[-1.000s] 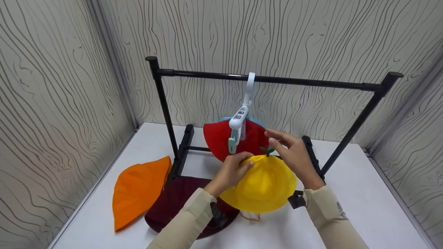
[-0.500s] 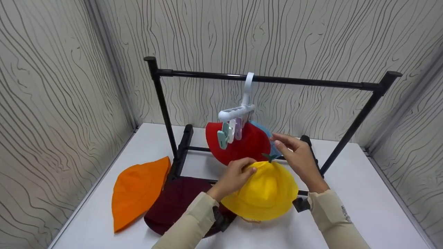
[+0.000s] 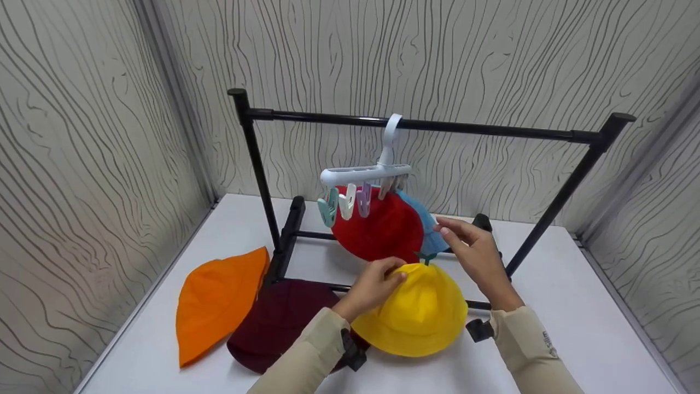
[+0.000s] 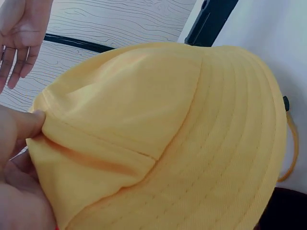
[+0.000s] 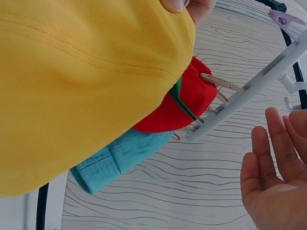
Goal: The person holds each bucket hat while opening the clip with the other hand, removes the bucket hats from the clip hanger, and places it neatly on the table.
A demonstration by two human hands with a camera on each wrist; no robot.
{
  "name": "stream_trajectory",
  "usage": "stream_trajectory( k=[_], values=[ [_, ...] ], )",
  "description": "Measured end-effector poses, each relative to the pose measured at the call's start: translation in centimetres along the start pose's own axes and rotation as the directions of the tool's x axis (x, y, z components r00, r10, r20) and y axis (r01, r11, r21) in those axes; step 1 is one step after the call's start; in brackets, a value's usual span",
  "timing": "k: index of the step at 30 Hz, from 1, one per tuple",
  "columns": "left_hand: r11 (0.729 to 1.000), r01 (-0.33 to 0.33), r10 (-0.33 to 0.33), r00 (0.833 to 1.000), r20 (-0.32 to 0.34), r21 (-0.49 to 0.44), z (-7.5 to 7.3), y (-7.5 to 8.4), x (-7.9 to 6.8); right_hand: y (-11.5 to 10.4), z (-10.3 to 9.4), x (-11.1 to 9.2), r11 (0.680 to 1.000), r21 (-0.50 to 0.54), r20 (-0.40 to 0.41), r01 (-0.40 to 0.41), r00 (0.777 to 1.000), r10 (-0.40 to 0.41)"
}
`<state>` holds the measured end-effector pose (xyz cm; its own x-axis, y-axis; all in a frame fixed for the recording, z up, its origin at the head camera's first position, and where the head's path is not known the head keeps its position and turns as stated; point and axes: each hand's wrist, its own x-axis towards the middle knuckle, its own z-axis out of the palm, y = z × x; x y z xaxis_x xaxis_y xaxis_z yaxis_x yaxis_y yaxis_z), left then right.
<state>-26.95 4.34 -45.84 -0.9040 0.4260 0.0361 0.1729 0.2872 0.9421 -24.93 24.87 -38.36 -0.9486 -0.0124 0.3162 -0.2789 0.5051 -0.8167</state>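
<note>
My left hand (image 3: 374,287) pinches the crown of a yellow bucket hat (image 3: 421,317), which hangs brim-down in front of the rack. A green sprout (image 3: 426,257) sticks up from its top. In the left wrist view, the thumb (image 4: 31,123) presses into a fold of the cloth. My right hand (image 3: 476,257) is raised beside the light blue hat (image 3: 424,219); the right wrist view shows its fingers loose and holding nothing, apart from the hats. A red hat (image 3: 377,230) and the blue one hang from a white clip hanger (image 3: 355,174).
The hanger hooks over the bar of a black rack (image 3: 481,128). Teal (image 3: 328,208), white (image 3: 347,202) and purple clips (image 3: 364,200) dangle from its left half. An orange hat (image 3: 219,303) and a maroon hat (image 3: 279,323) lie on the white table (image 3: 579,323) at left.
The hanger has swung from end-on to nearly broadside, its near end moving left and showing more clips. The yellow hat has dropped slightly with my left hand; my right hand has shifted slightly right and down.
</note>
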Motion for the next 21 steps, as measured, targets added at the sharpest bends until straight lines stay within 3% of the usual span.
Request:
stream_trajectory(
  k=[6, 14, 21],
  values=[
    [1.000, 0.026, -0.026, 1.000, 0.004, -0.005, 0.4, -0.7, 0.4, 0.5, -0.2, -0.4, 0.998, 0.008, 0.010, -0.058, 0.998, 0.057],
    [1.000, 0.007, -0.007, 1.000, 0.012, 0.001, 0.8, -1.7, 0.6, 1.8, -0.2, -0.5, 0.999, -0.005, 0.004, -0.053, 0.999, 0.053],
    [1.000, 0.029, -0.029, 1.000, 0.003, 0.000, 1.3, -2.5, 0.7, 2.8, -0.1, -0.9, 0.996, -0.043, -0.005, -0.074, 0.997, 0.074]
  ],
)
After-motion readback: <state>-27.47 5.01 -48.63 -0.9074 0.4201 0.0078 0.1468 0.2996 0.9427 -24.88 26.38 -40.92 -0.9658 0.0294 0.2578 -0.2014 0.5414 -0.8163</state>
